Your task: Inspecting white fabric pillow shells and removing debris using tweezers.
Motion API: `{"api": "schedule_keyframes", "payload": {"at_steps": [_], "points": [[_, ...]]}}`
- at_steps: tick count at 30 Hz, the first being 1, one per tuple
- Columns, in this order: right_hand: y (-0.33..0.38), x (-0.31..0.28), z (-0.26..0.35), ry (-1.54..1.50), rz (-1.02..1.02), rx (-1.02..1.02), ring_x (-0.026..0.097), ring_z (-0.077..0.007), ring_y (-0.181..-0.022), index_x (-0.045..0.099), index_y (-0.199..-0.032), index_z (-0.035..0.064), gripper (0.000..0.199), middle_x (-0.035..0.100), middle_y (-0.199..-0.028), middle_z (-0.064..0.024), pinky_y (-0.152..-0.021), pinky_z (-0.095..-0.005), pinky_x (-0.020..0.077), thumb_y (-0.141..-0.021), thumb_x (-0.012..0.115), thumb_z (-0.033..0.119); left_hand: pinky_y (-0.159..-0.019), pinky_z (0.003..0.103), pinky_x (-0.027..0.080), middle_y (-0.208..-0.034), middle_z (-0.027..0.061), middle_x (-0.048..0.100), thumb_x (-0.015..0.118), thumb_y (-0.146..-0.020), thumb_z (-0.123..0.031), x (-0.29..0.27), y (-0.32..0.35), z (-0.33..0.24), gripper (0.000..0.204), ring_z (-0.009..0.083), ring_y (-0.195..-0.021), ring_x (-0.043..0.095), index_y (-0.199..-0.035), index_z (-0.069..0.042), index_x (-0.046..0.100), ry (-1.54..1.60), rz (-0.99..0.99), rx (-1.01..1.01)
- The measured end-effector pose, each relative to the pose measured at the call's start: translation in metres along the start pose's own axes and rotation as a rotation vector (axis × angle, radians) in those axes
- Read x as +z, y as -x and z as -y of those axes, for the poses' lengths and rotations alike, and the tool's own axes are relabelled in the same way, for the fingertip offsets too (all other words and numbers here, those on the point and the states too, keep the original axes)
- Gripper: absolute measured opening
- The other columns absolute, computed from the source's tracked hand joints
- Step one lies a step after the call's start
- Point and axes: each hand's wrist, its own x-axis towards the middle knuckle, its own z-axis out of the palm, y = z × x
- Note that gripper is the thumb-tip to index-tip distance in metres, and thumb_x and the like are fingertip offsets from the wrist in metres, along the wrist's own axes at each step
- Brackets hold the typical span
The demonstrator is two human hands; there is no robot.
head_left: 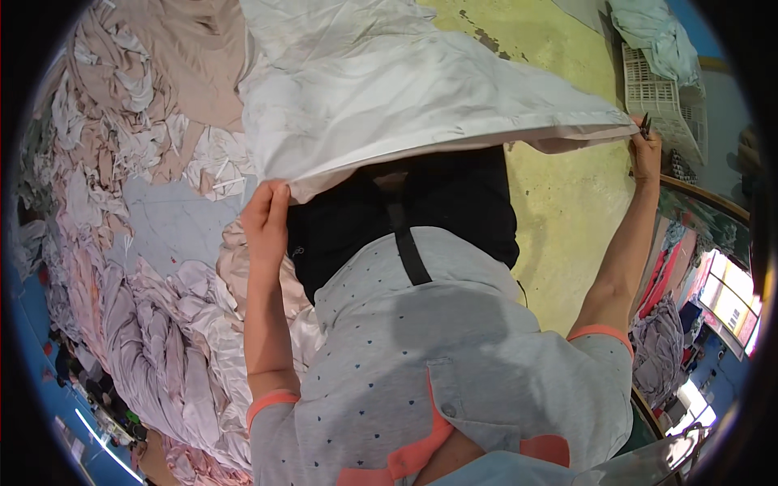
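A large white cloth [365,89] with a stitched hem stretches across in front of me, its near edge pulled nearly straight between my two hands. At its left corner my left hand [269,212] pinches the hem between thumb and fingers. Far out to the right, my right hand [646,150] grips the other corner. A small pair of dark thread snips [645,125] sticks up from the right hand's fingers. The rest of the cloth runs away from me over the yellow surface. Below the hem, my black-clad lap shows.
Beige cloth [190,65] and white scraps [219,166] lie at the far left. A heap of pale lilac fabric [162,324] fills the near left. At the far right stands a white plastic crate [660,101] with pale cloth on top. The yellow surface [559,235] has worn patches.
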Motion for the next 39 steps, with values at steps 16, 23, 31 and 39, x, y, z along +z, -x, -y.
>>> {"api": "schedule_keyframes", "payload": {"at_steps": [16, 23, 31, 39], "points": [[-0.06, 0.047, -0.038, 0.075, -0.119, 0.266, 0.036, -0.0021, -0.046, 0.064, -0.081, 0.0145, 0.019, 0.047, -0.058, 0.0099, -0.042, -0.0214, 0.0223, -0.083, 0.071, 0.032, -0.063, 0.019, 0.038, -0.077, -0.0063, 0.058, 0.059, -0.094, -0.018, -0.007, -0.052, 0.047, 0.017, 0.0019, -0.069, 0.047, -0.087, -0.003, 0.065, 0.389, -0.005, -0.384], [-0.061, 0.064, -0.041, 0.093, -0.093, 0.196, 0.035, -0.0025, -0.046, 0.065, -0.08, 0.0127, 0.021, 0.045, -0.057, 0.0099, -0.042, -0.0228, 0.0218, -0.082, 0.071, 0.032, -0.063, 0.019, 0.04, -0.077, -0.0054, 0.059, 0.059, -0.093, -0.018, -0.008, -0.053, 0.05, 0.017, 0.0023, -0.069, 0.049, -0.087, -0.003, 0.065, 0.404, -0.009, -0.412], [-0.06, 0.066, -0.051, 0.165, -0.071, 0.186, 0.048, -0.0056, -0.059, 0.067, -0.084, 0.0063, 0.025, 0.058, -0.07, 0.0041, -0.051, -0.0223, 0.0337, -0.082, 0.071, 0.03, -0.059, 0.019, 0.037, -0.072, -0.0064, 0.056, 0.058, -0.094, -0.018, -0.006, -0.057, 0.049, 0.019, 0.0022, -0.064, 0.045, -0.083, -0.004, 0.064, 0.388, -0.03, -0.411], [-0.048, 0.073, -0.035, 0.126, -0.045, 0.178, 0.046, -0.0044, -0.059, 0.066, -0.08, 0.0046, 0.024, 0.057, -0.069, 0.0047, -0.054, -0.0209, 0.034, -0.084, 0.07, 0.028, -0.062, 0.018, 0.037, -0.075, -0.0064, 0.057, 0.058, -0.094, -0.017, -0.009, -0.056, 0.05, 0.019, 0.0019, -0.068, 0.046, -0.083, -0.003, 0.064, 0.359, -0.017, -0.407]]}}
